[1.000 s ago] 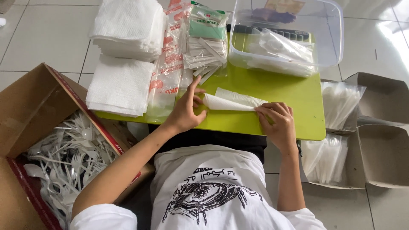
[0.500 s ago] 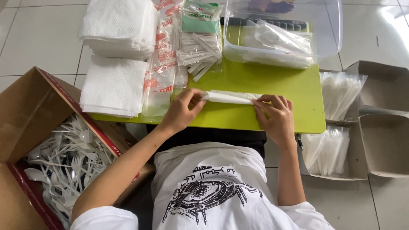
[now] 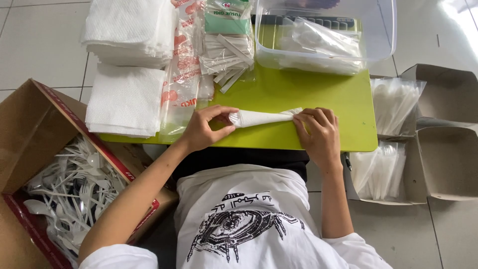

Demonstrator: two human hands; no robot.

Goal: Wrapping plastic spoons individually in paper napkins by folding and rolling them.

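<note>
A rolled white paper napkin (image 3: 261, 117) lies across the near part of the green table (image 3: 343, 107). My left hand (image 3: 203, 128) pinches its left end between thumb and fingers. My right hand (image 3: 317, 133) presses on its right end with the fingers curled over it. Both hands rest on the table's front edge.
Stacks of white napkins (image 3: 127, 97) lie at the table's left, beside clear printed bags (image 3: 184, 69) and a pile of small wrapped sticks (image 3: 226, 50). A clear plastic tub (image 3: 323, 30) stands at the back. A cardboard box of white plastic cutlery (image 3: 64, 189) sits left; open boxes of bagged cutlery (image 3: 393, 149) right.
The napkin has gone from a loose fold to a tight roll, and both hands have shifted slightly nearer the table's front edge.
</note>
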